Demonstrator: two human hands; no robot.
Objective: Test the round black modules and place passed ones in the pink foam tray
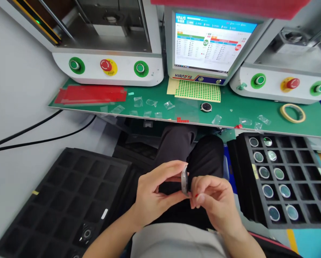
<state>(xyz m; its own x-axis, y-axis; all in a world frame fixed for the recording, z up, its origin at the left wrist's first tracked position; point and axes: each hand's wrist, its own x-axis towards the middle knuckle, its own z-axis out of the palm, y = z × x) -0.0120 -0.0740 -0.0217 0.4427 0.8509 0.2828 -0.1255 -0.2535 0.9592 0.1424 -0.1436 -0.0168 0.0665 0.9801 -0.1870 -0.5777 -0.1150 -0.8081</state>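
My left hand [156, 188] grips a round silver watch case [184, 181] by its edge, between thumb and fingers, held up on its side above my lap. Close beside it, my right hand [215, 200] is closed in a pinch, with a tiny red piece [196, 195] showing at the thumb and fingertip. It looks like a bit of red film or sticker. Another watch case [206, 107], dark-faced with a silver rim, lies on the green bench mat. Small red stickers [182, 120] sit at the mat's front edge.
A black foam tray [297, 175] with several round watch pieces is at right; another foam tray [76, 193] is at left. On the bench are red film strips [91, 95], a green-dot sticker sheet [198, 90], a tape roll [292, 113] and clear film scraps. Test machines and a monitor [211, 44] stand behind.
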